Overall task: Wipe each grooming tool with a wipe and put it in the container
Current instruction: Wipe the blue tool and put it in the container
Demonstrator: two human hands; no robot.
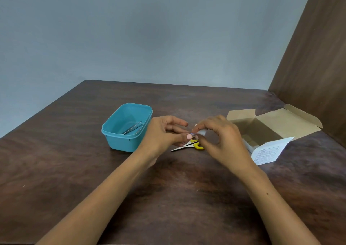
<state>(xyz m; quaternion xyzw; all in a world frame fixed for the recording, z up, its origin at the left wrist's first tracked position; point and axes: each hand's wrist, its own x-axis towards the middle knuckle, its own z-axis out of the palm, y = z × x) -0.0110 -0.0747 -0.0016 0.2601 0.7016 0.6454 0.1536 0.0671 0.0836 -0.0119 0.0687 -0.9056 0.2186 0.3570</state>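
Observation:
My left hand [164, 134] and my right hand [222, 138] meet above the table and pinch a small white wipe packet [202, 132] between them. My left thumb and finger hold its left edge; my right fingers curl round its right part. Small scissors with yellow handles [189, 145] lie on the table just below my hands, partly hidden. The blue plastic container [121, 142] stands to the left, with metal tweezers [132, 127] lying inside it.
An open cardboard box [271, 125] with its flaps spread lies at the right, a white printed flap [269, 151] facing me. A brown panel [318, 67] rises at the table's right edge. The dark wooden table [74, 160] reaches back to a grey wall.

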